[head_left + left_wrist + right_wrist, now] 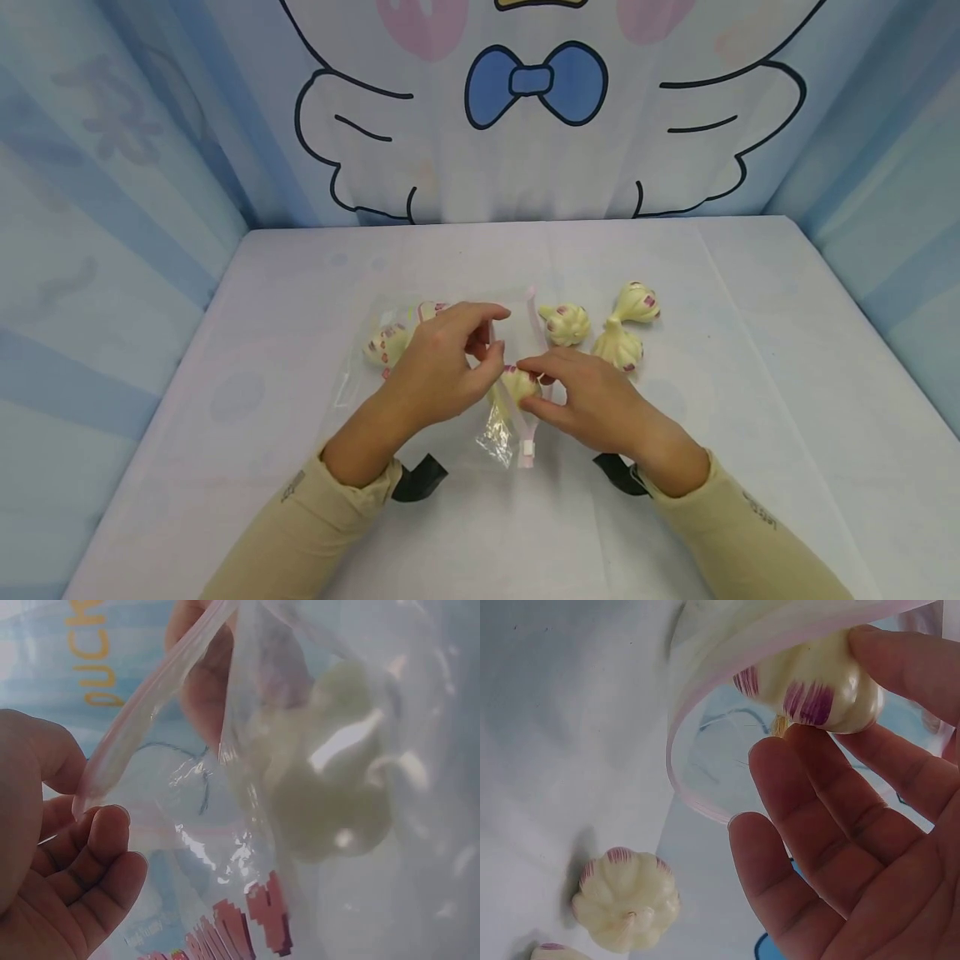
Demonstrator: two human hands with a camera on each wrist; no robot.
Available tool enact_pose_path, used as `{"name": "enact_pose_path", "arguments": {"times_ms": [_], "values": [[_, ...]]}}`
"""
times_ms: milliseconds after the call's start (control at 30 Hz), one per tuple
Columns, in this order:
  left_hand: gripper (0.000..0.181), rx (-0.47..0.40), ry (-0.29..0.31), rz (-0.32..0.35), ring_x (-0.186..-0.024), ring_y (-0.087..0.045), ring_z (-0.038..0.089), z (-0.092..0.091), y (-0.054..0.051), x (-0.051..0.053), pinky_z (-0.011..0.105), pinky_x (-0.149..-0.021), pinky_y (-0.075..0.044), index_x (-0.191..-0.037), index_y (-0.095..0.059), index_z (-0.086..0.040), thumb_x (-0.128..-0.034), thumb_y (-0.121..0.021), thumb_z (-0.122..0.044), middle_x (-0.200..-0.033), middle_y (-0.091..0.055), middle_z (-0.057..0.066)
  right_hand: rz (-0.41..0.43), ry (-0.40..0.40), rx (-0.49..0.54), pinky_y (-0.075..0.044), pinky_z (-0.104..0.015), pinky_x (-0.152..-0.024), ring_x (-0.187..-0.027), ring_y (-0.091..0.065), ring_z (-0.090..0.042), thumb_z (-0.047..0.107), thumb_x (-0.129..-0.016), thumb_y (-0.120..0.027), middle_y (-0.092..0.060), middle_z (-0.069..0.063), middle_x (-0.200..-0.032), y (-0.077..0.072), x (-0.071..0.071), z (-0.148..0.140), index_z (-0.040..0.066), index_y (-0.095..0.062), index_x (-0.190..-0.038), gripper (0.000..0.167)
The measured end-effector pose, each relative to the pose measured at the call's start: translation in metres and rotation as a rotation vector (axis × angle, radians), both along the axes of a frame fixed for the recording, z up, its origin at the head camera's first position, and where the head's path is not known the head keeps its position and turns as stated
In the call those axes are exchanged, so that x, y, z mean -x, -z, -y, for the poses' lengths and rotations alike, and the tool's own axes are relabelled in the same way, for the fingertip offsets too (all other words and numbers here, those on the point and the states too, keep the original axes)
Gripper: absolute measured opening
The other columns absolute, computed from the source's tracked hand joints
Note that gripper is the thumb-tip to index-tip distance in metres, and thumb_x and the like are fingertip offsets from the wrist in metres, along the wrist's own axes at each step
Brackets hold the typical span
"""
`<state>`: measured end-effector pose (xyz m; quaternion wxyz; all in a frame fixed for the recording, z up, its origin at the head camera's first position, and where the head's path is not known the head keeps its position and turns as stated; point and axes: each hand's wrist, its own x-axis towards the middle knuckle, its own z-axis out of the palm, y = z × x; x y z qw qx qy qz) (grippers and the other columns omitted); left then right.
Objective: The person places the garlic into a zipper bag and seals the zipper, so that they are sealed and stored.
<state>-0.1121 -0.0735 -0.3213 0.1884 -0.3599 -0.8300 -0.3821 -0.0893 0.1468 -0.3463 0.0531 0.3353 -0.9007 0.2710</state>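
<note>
The left hand [450, 358] pinches the pink rim [139, 712] of a clear bag [497, 440] between thumb and fingers. The right hand [592, 400] pinches 1 garlic bulb [821, 682] at the bag's mouth, with 2 fingers spread away from it. Another bulb [386, 343] lies inside the bag, beside the left hand. 3 loose bulbs [566, 323] lie on the table [750, 500] beyond the right hand, 2 of them overlapping in the head view. Behind hangs a curtain [450, 167] printed with a blue bow [531, 81].
</note>
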Motion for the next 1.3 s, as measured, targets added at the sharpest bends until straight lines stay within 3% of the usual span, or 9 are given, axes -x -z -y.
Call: {"name": "enact_pose_path", "arguments": {"times_ms": [367, 733, 1067, 1300], "values": [[0.029, 0.001, 0.002, 0.011, -0.071, -0.062, 0.015, 0.0005, -0.0020, -0.0023, 0.024, -0.069, -0.055, -0.113, -0.065, 0.006, -0.0848, -0.064, 0.000, -0.080, -0.057, 0.005, 0.082, -0.001, 0.025, -0.053, -0.031, -0.071, -0.082, -0.063, -0.013, 0.017, -0.087, -0.077, -0.067, 0.001, -0.097, 0.0030, 0.0023, -0.0007, 0.005, -0.071, -0.115, 0.031], [0.029, 0.022, -0.008, 0.026, -0.072, -0.061, 0.015, 0.0010, -0.0037, -0.0026, 0.024, -0.070, -0.055, -0.114, -0.066, 0.005, -0.0856, -0.065, -0.001, -0.081, -0.057, 0.004, 0.219, -0.017, 0.060, -0.051, -0.027, -0.066, -0.076, -0.060, -0.006, 0.017, -0.091, -0.073, -0.072, -0.001, -0.104, -0.0005, 0.0037, -0.0003, 0.006, -0.071, -0.116, 0.027], [0.029, 0.009, -0.006, 0.032, -0.071, -0.061, 0.015, -0.0002, -0.0050, -0.0022, 0.023, -0.070, -0.055, -0.113, -0.066, 0.005, -0.0848, -0.064, 0.000, -0.081, -0.057, 0.005, 0.342, -0.148, 0.088, -0.054, -0.029, -0.073, -0.089, -0.064, -0.006, 0.012, -0.095, -0.064, -0.070, 0.000, -0.116, -0.0012, 0.0051, -0.0042, 0.008, -0.068, -0.124, 0.029], [0.029, 0.017, -0.016, 0.028, -0.071, -0.060, 0.015, 0.0002, -0.0038, -0.0025, 0.024, -0.070, -0.055, -0.113, -0.066, 0.005, -0.0847, -0.065, -0.001, -0.081, -0.057, 0.004, 0.325, -0.099, 0.118, -0.054, -0.033, -0.076, -0.090, -0.064, -0.008, 0.012, -0.096, -0.065, -0.070, -0.005, -0.116, -0.0057, 0.0042, -0.0089, 0.004, -0.067, -0.125, 0.030]]}}
